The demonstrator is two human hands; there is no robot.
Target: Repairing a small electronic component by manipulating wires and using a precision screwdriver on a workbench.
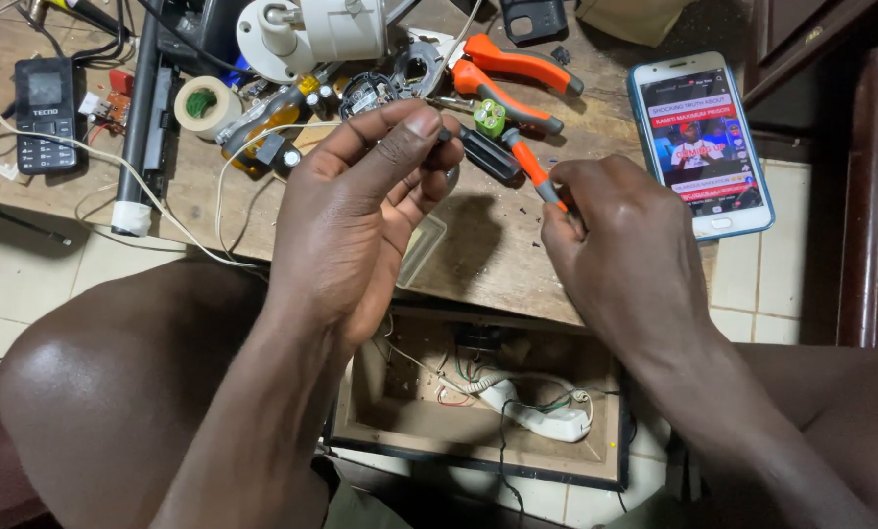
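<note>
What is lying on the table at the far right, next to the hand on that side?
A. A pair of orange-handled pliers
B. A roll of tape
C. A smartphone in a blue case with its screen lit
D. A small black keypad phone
C: the smartphone in a blue case lies face up with its screen lit, on the wooden table just beyond the right hand.

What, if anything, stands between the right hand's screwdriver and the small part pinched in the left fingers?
Nothing visible. The right hand holds the orange-handled screwdriver beside the left hand, whose fingers pinch a small dark part. Only open air over the wooden table separates them.
</note>
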